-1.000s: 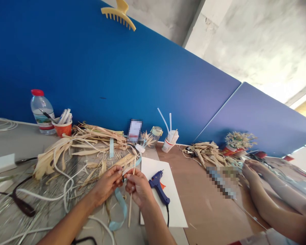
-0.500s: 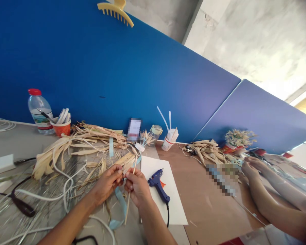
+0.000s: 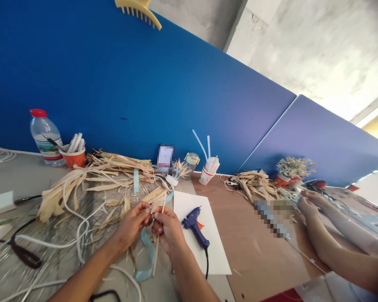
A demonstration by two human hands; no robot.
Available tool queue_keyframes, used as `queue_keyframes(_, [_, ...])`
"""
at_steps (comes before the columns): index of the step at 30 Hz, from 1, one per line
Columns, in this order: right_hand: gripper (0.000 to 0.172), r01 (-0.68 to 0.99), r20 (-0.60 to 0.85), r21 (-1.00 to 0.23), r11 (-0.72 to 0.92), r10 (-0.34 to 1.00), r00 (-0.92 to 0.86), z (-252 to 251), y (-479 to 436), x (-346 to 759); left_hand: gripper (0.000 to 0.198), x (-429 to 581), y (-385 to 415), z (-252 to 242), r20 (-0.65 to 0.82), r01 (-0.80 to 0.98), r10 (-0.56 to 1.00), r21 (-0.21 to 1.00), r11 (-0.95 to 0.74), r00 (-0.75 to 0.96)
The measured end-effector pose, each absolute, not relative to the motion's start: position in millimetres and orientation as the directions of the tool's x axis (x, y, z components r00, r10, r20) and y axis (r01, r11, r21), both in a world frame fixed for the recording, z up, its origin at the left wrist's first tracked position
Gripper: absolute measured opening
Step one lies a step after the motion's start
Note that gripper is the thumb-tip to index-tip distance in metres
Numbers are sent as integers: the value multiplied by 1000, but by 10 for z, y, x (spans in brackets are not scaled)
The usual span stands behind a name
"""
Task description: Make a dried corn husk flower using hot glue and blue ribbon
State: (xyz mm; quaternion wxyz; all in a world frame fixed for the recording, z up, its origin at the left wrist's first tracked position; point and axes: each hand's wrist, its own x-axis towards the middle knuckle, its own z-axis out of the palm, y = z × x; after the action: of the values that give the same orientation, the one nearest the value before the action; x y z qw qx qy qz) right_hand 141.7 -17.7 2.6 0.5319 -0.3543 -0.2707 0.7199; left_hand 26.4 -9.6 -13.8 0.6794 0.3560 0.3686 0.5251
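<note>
My left hand [image 3: 132, 224] and my right hand [image 3: 166, 228] meet over the grey table, fingers pinched together on a thin wooden stick [image 3: 156, 251] and a piece of dried husk at its top. A light blue ribbon [image 3: 148, 256] hangs from between the hands and curls down onto the table. Just behind the hands lies a heap of dried husk strips [image 3: 91, 180].
A blue glue gun [image 3: 195, 226] lies on a white sheet [image 3: 204, 247] to the right. At the back stand a water bottle [image 3: 42, 136], an orange cup [image 3: 74, 157] and a white cup [image 3: 208, 172]. White cable [image 3: 78, 230] loops left. Another person's hands [image 3: 310, 203] work at the right.
The view has drifted slightly up and right. My hands have stayed together on the stick, whose lower end has swung a little to the left.
</note>
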Motion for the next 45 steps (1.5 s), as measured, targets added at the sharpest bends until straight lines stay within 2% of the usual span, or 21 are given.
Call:
queue_keyframes(7, [13,-553,-236,-782,-287,958,-164,-1,-159,1418,32,280,-76,-206,-76,-391,991,913,113,107])
queue_keyframes(13, [23,-530,-234,-796,-292,956,-175,8,-163,1414,30,270,-65,-242,-32,-311,995,948,61,97])
queue_keyframes(21, [13,-558,-250,-769,-312,950,-186,-25,-133,1425,30,261,-56,-265,-27,-297,996,953,51,83])
queue_keyframes(34, [28,-536,-239,-787,-306,952,-193,-48,-120,1431,24,287,-88,-150,46,-191,999,981,-41,18])
queue_keyframes(45, [25,-541,-231,-791,-286,958,-169,-46,-115,1432,10,300,-116,-314,149,-80,989,986,-146,27])
